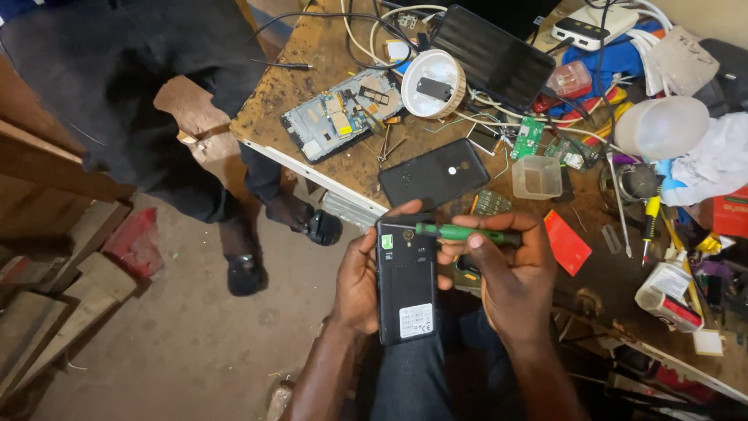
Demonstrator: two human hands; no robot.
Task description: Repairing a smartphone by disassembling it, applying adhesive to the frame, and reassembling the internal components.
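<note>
Left hand (357,281): wrapped around the open-backed black phone (406,279), held upright over the lap, just below the workbench (312,93) edge.
Right hand (510,269): pinched on the green-handled screwdriver (460,231), tip at the phone's top-left corner.
Advice: seat the tip squarely; brace firmly.
Textures: matte plastic shell, glossy labels.

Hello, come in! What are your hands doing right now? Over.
Left hand grips black phone. Right hand holds green screwdriver, tip at phone's top corner. Nothing between them.
</note>
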